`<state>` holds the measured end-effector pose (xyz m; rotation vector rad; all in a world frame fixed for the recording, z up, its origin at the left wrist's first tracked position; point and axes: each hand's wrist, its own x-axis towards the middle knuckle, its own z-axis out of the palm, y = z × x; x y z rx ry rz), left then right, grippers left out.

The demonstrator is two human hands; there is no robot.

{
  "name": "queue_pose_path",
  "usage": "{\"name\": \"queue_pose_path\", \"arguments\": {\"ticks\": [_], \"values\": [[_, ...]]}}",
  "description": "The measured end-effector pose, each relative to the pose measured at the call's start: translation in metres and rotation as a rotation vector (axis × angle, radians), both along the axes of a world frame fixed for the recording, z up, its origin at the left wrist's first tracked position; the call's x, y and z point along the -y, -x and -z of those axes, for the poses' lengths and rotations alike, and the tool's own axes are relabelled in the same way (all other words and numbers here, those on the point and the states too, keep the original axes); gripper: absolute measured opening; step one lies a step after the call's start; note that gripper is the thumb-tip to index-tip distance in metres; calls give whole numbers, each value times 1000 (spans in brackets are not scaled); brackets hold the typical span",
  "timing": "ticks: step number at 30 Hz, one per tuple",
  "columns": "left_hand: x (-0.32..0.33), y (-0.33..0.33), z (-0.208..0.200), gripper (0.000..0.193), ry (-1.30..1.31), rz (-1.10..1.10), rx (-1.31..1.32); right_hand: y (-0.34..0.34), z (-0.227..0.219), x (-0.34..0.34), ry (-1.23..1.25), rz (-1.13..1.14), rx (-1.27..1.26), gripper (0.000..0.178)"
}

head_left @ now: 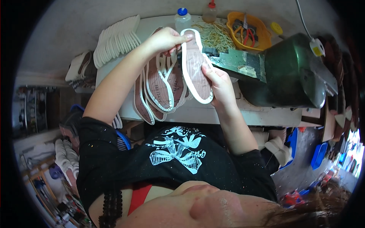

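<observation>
Left grip (167,39) and right grip (223,86) pinch one white-rimmed sole (194,70) — a yellow basket (265,41) beyond holds a red-handled tool (252,33).

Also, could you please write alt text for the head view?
A person's left hand pinches the top of a white-edged brown sole while the right hand grips its lower side, over a white table. Similar soles lie left; a green machine and yellow basket stand right.

White lettering (203,154) beside bow print (175,159) on black shirt (175,179); dark characters (159,90) along brown sandal soles (155,78)
</observation>
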<state>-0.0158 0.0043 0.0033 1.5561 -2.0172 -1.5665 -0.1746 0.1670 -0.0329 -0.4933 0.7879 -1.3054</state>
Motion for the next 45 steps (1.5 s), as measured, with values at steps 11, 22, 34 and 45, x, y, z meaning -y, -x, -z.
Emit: {"name": "queue_pose_path", "arguments": {"ticks": [11, 22, 34, 45], "values": [[-135, -257, 70, 73, 542, -720, 924, -93, -6, -29, 627, -178, -901, 30], [-155, -246, 100, 107, 300, -712, 959, -182, 55, -22, 847, -198, -1759, 57], [-143, -318, 135, 78, 378, -959, 552, -159, 39, -51, 1058, -498, -1224, 36], [-171, -242, 23, 72, 838, -974, 489, -86, 13, -61, 468, -430, -896, 35]]}}
